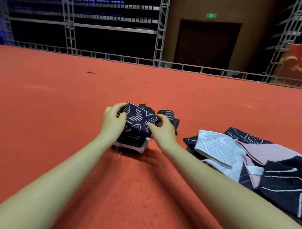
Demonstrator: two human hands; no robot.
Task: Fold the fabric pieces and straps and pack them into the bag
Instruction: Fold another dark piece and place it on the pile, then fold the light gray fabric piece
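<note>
Between two outstretched bare arms, both hands grip a folded dark fabric bundle (137,127) on a red carpet (59,101).

Curled around the bundle's left edge, the left hand (112,123) holds it, while the right hand (162,131) pinches its right side, thumb on top. Dark fabric with white line patterns, the bundle rests on the carpet, white edging showing underneath. Just beyond the right hand lies a rolled dark strap (169,116). Right of the right forearm sits a loose pile of fabric pieces (243,157), white, pink and dark.
</note>
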